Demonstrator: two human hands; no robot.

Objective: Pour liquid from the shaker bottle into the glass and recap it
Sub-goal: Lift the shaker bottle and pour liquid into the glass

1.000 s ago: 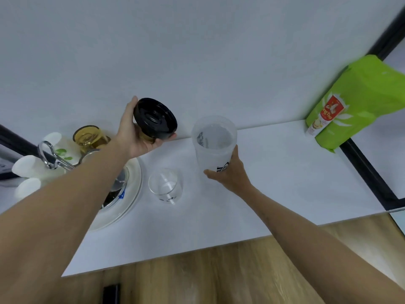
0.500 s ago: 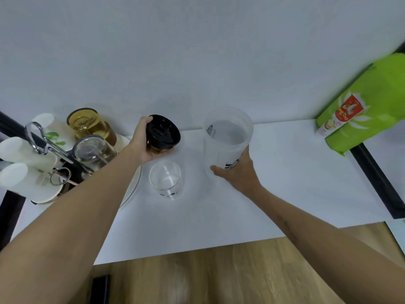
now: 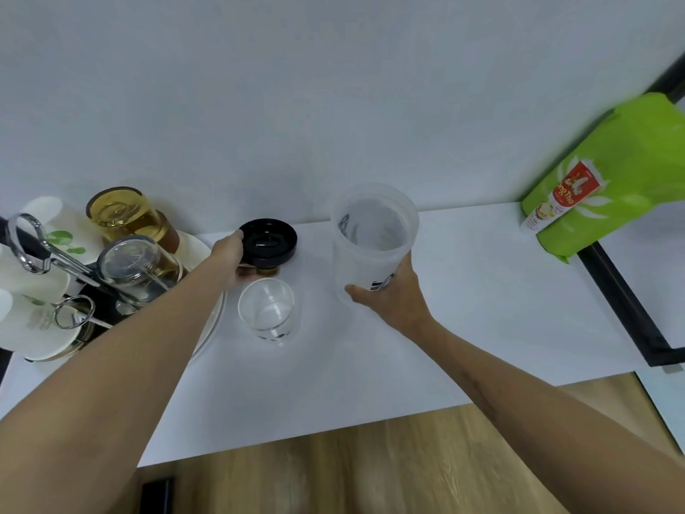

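Observation:
The translucent shaker bottle [image 3: 372, 235] stands upright and uncapped on the white table [image 3: 482, 309], with clear liquid inside. My right hand [image 3: 389, 302] grips its lower part from the near side. My left hand [image 3: 231, 261] holds the black round cap [image 3: 268, 243] flat, low over the table just behind the glass. The clear drinking glass [image 3: 268, 313] stands between my two arms, close to the cap, and looks empty.
At the left, a metal rack on a white plate [image 3: 211, 320] holds upturned white cups [image 3: 33, 276], a clear glass [image 3: 137, 268] and an amber glass [image 3: 126, 217]. A green bag [image 3: 608, 183] leans at the far right. The table's front edge gives way to wooden floor.
My left hand has lowered the black cap from mid-air down to the table behind the glass. The view has shifted right and down. My right hand keeps its hold on the shaker.

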